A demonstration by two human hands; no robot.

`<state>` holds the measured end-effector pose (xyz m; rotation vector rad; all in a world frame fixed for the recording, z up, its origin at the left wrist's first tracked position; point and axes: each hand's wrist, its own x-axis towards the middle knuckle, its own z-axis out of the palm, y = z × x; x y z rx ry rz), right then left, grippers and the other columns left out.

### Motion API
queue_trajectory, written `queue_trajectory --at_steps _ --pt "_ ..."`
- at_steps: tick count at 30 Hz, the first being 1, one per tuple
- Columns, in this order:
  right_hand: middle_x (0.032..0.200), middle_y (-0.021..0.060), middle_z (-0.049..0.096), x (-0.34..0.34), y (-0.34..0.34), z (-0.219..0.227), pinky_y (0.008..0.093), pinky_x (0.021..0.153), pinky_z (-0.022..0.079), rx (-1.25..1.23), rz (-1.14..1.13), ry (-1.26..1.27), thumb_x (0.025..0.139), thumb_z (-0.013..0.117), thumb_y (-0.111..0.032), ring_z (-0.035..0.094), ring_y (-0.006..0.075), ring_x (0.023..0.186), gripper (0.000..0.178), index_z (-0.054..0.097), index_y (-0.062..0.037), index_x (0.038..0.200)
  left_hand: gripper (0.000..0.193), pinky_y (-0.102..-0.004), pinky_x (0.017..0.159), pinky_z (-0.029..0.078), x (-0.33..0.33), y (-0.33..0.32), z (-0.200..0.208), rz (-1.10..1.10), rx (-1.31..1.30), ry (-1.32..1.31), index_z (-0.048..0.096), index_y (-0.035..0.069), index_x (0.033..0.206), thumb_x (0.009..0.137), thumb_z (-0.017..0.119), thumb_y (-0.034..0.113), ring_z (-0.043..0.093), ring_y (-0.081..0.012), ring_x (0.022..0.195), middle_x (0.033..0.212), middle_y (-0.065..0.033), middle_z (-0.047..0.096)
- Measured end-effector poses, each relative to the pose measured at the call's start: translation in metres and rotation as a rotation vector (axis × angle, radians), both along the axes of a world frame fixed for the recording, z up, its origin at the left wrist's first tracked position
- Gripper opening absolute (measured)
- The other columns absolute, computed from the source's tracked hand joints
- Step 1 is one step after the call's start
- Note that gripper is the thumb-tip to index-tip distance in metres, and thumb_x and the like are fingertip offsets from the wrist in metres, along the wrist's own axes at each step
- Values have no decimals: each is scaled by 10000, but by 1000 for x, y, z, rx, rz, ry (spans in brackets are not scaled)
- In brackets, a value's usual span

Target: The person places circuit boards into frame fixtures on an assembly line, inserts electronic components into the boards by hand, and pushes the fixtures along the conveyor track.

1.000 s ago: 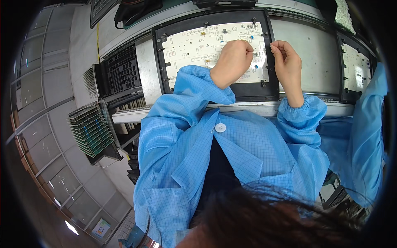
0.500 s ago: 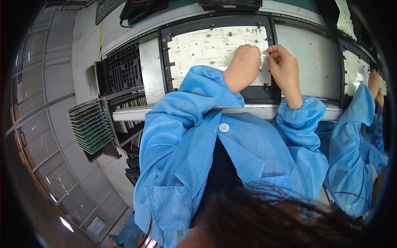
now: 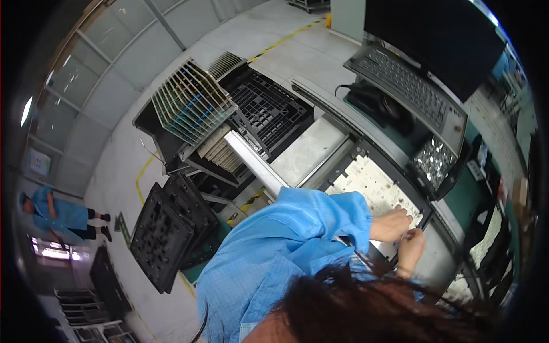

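Note:
A white circuit board (image 3: pixel 366 182) with small parts on it lies in a black carrier frame (image 3: pixel 396 176) on the metal conveyor line. Over the board's right part, my left hand (image 3: pixel 391 224) is curled with its fingers bent in; whatever they hold is hidden. Close beside it, at the board's right edge, my right hand (image 3: pixel 410 249) has thumb and fingers drawn together in a pinch. Any part between those fingertips is too small to make out. My blue left sleeve (image 3: pixel 326 214) crosses the near side of the board.
Beyond the conveyor are a keyboard (image 3: pixel 406 86), a dark monitor (image 3: pixel 432 40) and a bin of shiny small parts (image 3: pixel 433 163). A rack of green boards (image 3: pixel 191 103) stands left, with black carriers (image 3: pixel 160 234) leaning below. Another person (image 3: pixel 60 214) stands far left.
The view has swung left and tilted, bringing the keyboard, monitor, parts bin and far-left person into sight. Both hands stay close together over the same right part of the board.

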<state>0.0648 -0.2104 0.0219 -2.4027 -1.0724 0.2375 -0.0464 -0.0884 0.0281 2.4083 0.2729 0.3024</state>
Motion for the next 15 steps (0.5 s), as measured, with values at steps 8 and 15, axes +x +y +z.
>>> queue_trajectory --at_steps 8,15 --pt "916 223 588 13 -17 -29 472 777 462 -3 126 -202 760 586 52 565 405 864 286 510 14 1033 272 -488 835 441 -152 83 -12 883 385 290 619 -61 986 727 568 6 497 -406 1049 1114 -262 537" --pt "911 53 501 -68 32 153 273 702 400 448 236 160 953 591 -97 454 121 761 159 468 -24 1023 294 -533 887 431 -163 98 -50 476 -10 297 646 -62 1009 750 518 -8 470 -431 1086 1171 -260 521"
